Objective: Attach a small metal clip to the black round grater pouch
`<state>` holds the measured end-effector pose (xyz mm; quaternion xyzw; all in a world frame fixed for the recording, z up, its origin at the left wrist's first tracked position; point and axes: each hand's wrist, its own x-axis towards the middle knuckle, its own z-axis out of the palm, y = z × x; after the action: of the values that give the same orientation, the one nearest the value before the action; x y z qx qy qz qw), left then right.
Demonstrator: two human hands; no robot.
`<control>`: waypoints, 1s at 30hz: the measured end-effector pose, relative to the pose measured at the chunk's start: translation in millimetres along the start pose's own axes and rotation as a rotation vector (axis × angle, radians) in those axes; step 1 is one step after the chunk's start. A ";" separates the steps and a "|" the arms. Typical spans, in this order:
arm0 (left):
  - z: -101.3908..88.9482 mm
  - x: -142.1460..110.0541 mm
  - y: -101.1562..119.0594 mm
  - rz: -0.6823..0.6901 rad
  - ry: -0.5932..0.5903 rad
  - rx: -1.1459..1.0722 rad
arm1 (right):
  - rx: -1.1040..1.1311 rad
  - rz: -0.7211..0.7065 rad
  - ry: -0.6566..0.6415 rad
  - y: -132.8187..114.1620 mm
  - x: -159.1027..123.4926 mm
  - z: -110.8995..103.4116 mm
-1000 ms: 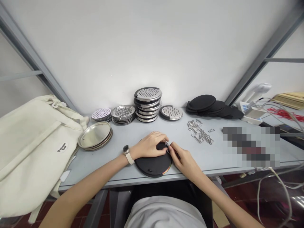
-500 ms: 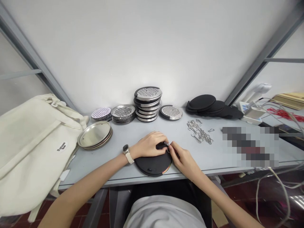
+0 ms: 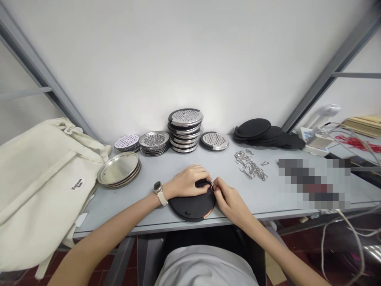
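Pinching a small metal clip (image 3: 211, 185) between thumb and forefinger, a person's right hand (image 3: 230, 198) meets the left hand (image 3: 190, 181) at the edge of a round black disc (image 3: 195, 208) on a grey worktop (image 3: 149, 186). The left hand lies palm down across the disc, its thumb and bent fingers gripping the side nearest the right hand; whether its fingertips also touch the clip cannot be told. The disc rests flat under the left hand, its lower part showing on the wearer's side of that hand. A watch (image 3: 158, 192) with a pale strap circles the left wrist. Beyond the right hand and off to its right lies a loose heap of metal clips (image 3: 251, 169), with overlapping black discs (image 3: 254, 129) farther past it. Straight beyond the left hand rises a tall stack of perforated metal discs (image 3: 185, 135); to that hand's left sit plain metal discs (image 3: 118, 170) and a cream bag (image 3: 44, 194).
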<state>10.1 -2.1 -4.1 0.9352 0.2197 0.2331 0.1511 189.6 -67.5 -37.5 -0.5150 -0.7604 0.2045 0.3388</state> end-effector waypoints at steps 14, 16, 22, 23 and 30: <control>-1.3 -0.4 0.9 0.024 -0.007 -0.050 | -0.040 -0.034 0.016 1.7 0.9 4.2; -1.2 -0.5 0.7 0.028 -0.008 -0.056 | -0.042 -0.041 0.020 1.9 0.5 4.0; -0.7 -0.8 0.0 0.033 -0.004 -0.057 | -0.028 -0.025 -0.003 1.3 0.1 2.7; -0.5 -0.9 -0.2 0.034 -0.002 -0.057 | -0.024 -0.023 -0.008 1.4 0.1 2.6; 0.8 -1.3 -1.2 0.039 0.001 -0.054 | -0.002 -0.032 -0.010 2.1 -0.5 3.1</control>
<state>9.0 -1.8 -5.7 0.9348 0.1949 0.2423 0.1718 188.9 -67.0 -41.2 -0.5022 -0.7704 0.2007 0.3376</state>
